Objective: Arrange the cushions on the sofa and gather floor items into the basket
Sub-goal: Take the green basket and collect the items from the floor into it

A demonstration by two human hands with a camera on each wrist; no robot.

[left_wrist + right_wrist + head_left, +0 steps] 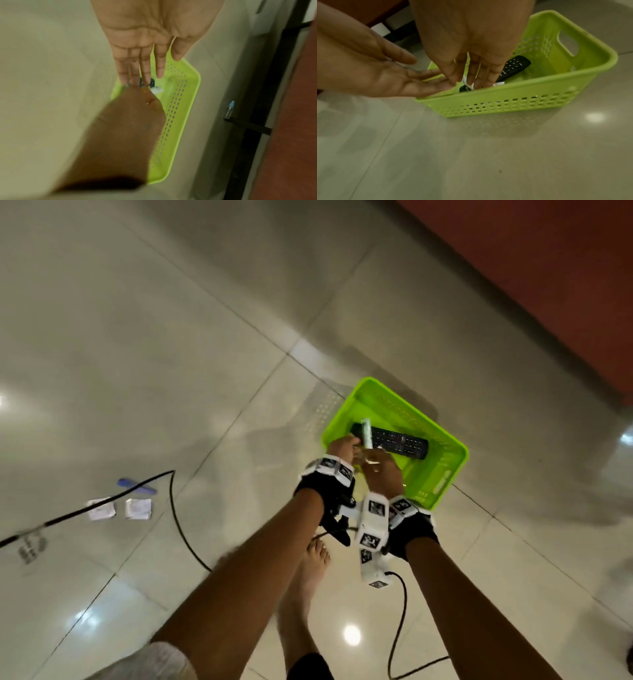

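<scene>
A lime green basket stands on the tiled floor with a black remote lying in it. Both hands hover over its near left corner. My right hand points down into the basket and pinches a small white and green packet between thumb and fingers. My left hand is beside it, palm open and fingers straight, touching the right fingertips and holding nothing.
On the floor to the left lie two white packets, a blue comb, blister strips and a black cable. A small blue-capped bottle stands by the red-brown sofa base. My bare foot is near the basket.
</scene>
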